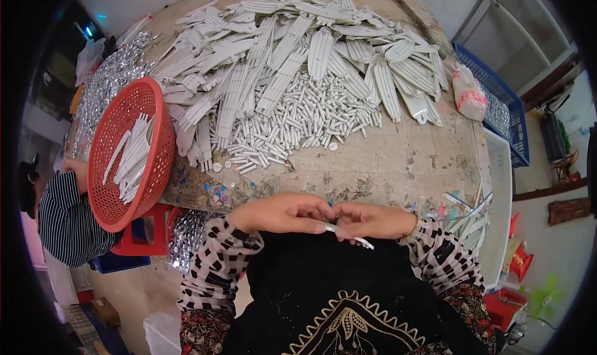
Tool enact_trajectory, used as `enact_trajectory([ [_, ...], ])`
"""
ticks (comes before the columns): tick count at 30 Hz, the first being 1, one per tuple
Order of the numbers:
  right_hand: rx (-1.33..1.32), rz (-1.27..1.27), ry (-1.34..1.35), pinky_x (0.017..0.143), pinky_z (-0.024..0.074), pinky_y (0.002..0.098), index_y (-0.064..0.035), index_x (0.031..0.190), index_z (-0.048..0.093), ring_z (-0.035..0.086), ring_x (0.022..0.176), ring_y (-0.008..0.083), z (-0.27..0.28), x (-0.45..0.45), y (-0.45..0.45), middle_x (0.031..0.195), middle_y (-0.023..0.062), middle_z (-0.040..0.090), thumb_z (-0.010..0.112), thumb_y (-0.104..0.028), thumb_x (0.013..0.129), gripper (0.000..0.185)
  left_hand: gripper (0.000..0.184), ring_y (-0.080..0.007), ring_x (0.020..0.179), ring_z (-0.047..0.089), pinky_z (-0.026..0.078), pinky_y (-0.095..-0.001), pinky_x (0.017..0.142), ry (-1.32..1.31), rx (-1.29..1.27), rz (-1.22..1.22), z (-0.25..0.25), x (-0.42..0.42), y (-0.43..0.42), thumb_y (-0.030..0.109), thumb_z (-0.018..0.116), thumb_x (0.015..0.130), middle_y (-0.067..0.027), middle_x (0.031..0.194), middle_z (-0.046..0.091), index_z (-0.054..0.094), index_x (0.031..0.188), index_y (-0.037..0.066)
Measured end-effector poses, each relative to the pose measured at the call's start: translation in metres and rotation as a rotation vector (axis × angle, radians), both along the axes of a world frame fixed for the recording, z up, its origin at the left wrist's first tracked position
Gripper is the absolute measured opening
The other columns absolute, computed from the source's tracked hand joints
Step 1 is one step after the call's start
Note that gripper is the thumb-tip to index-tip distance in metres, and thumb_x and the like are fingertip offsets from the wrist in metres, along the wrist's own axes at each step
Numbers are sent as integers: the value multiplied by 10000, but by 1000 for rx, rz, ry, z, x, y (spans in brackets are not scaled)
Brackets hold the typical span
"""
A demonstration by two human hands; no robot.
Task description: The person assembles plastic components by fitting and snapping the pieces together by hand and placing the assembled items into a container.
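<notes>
My left hand (283,213) and my right hand (375,220) meet at the table's near edge, in front of my black top. Both are closed on one thin white piece (359,239), whose right end sticks out below my right fingers. Beyond them lies a heap of small white cylinders (305,115). Behind and around that spreads a large pile of flat, long white pieces with lines (289,84).
A red basket (163,137) with white pieces stands at the left, beside a person in a striped top (65,221). Silvery parts (115,72) lie behind it. On the right are a white tub (499,199), a blue crate (516,106) and a wrapped packet (467,95).
</notes>
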State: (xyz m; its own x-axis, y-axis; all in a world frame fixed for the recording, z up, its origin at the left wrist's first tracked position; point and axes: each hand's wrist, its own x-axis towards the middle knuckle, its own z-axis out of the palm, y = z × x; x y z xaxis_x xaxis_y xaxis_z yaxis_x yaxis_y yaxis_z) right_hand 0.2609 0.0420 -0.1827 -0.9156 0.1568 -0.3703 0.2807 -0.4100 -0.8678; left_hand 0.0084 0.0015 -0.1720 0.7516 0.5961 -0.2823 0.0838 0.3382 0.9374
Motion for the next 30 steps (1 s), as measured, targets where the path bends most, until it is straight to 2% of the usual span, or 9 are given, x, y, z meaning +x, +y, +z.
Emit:
enact_trajectory([
  [3,36,-70,-57,656,503,232,-8,1304,435,598,755,110,4,10,2,956,68,628,550,-234,981,410,334,-136,1027,581,481,-278,866,225,-4,372,41,-30,12,124,626,924,-61,1090,636,562,1224,-7],
  [5,-82,-317,-60,613,555,272,-6,1315,415,655,732,166,7,19,2,959,128,647,494,-218,994,393,340,-154,1004,592,493,-303,836,347,452,880,5,-65,40,136,632,912,-86,1089,643,584,1211,-18],
  [7,-67,-466,-66,606,551,270,-10,1301,436,651,716,161,-14,25,0,935,115,648,497,-228,995,380,402,-269,865,640,501,-345,731,890,949,1126,-10,-97,63,252,645,888,-154,965,659,591,1201,6],
  [10,-127,-657,-1,605,549,269,-13,1288,451,651,710,158,-23,27,0,911,109,647,489,-235,998,367,488,-342,876,629,491,-404,758,1293,1038,1118,-31,-125,87,333,642,864,-203,997,650,580,1218,2],
  [11,-116,-660,3,608,550,268,-15,1292,443,653,714,160,-26,27,-2,912,109,647,497,-232,995,372,528,-332,890,635,485,-424,782,1170,725,1103,-22,-121,91,362,649,847,-211,1026,655,574,1232,9],
  [14,-76,-645,-7,619,552,274,-11,1300,427,658,730,169,-29,26,-3,913,113,646,526,-212,984,387,526,-195,762,553,463,-319,713,1106,643,1189,-19,-120,100,303,715,823,-107,882,622,570,1216,-16],
  [22,-149,-649,37,757,569,328,12,1353,386,668,880,216,-17,29,0,1017,134,626,629,-68,909,512,516,-155,707,530,440,-277,672,806,761,1284,-2,-72,51,163,681,850,-62,897,605,506,1307,-2],
  [28,-44,-706,289,918,515,390,-26,1373,397,621,1022,242,28,15,2,1313,117,506,698,-84,802,647,687,-172,922,614,517,-304,801,-189,-7,421,-13,-4,-10,132,630,914,-87,1087,560,260,1486,37],
  [30,-79,-701,290,875,514,347,-29,1368,403,612,983,211,38,11,0,1374,103,451,716,-74,769,677,691,-250,1008,630,502,-371,900,-224,-153,279,-10,12,-24,190,632,910,-127,1194,575,275,1478,25],
])
